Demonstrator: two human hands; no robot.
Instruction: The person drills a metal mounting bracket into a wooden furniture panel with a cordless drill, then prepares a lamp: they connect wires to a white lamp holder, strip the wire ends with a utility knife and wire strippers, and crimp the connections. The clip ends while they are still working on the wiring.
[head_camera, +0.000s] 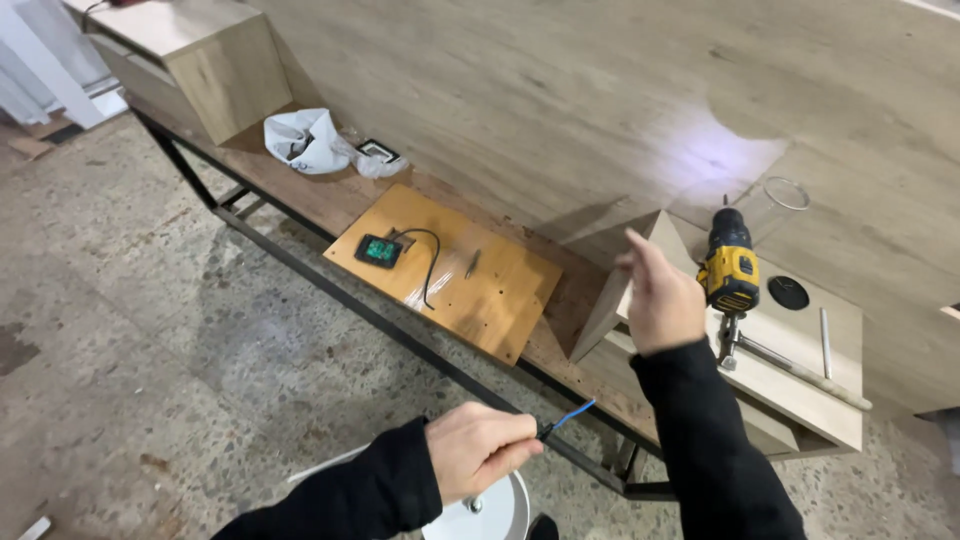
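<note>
Two hands are apart: left hand (478, 447) is pinched on a blue wire (572, 415), kept clear; right hand (658, 295), open-fingered, is steadying a tilted wooden panel (604, 320).

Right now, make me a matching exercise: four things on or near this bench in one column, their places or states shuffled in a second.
Things:
1. cordless drill
2. blue wire
3. white plastic bag
4. small black meter

Places or states:
A. crumpled beside the wooden box
B. pinched in the left hand
C. lying on the orange board
D. standing just past the right hand

Pairs: 1-D, 2-B, 3-A, 4-C
</note>
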